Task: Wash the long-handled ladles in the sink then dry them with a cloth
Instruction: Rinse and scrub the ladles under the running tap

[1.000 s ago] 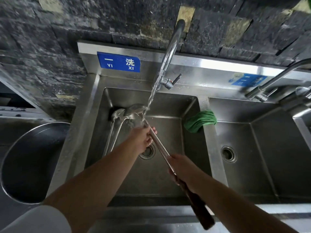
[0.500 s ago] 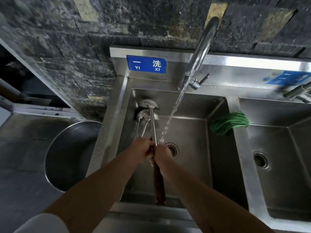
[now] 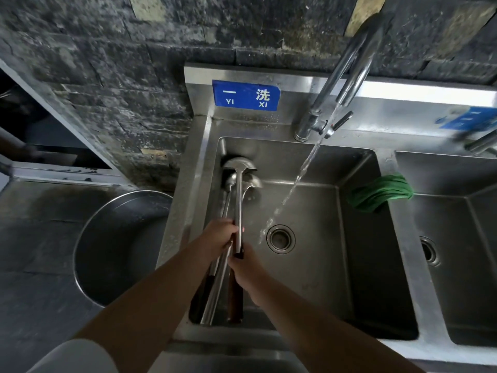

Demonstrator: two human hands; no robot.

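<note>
One blue sign (image 3: 245,96) reads "YI XI".

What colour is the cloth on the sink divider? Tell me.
Green; the cloth shows clearly in the head view.

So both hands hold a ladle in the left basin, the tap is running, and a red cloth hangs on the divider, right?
Not quite: the cloth is green, not red, as the head view shows. The rest holds: both hands hold a ladle in the left basin, with the tap running.
</note>
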